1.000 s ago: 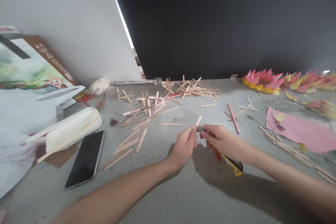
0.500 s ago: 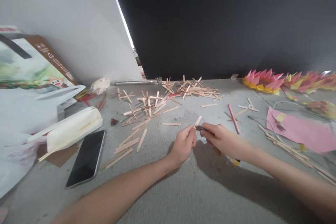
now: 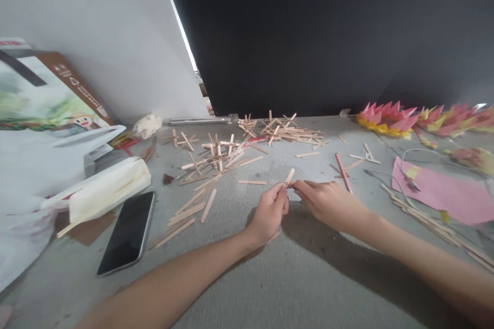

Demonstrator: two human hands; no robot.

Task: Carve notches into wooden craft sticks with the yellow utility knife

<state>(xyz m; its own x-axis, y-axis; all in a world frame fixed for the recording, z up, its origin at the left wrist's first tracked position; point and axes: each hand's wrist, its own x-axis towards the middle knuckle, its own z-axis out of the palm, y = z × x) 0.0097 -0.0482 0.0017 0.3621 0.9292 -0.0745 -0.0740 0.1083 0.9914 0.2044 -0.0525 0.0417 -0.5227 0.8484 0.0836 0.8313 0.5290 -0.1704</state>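
Observation:
My left hand is closed around a wooden craft stick, whose upper end sticks up past the thumb. Close against it, my right hand is closed on a utility knife, with only its thin dark blade showing at the stick. The knife's handle is hidden inside the right hand. Just beyond the hands, a loose craft stick lies flat on the grey surface.
Craft sticks joined into crosses and a stick pile lie ahead. On the left are a phone and a white plastic bag. A red pencil, pink paper and folded paper flowers lie right.
My right hand has turned over slightly, so the knife's yellow end and most of its dark front have gone out of sight. My left hand holds the stick in nearly the same place.

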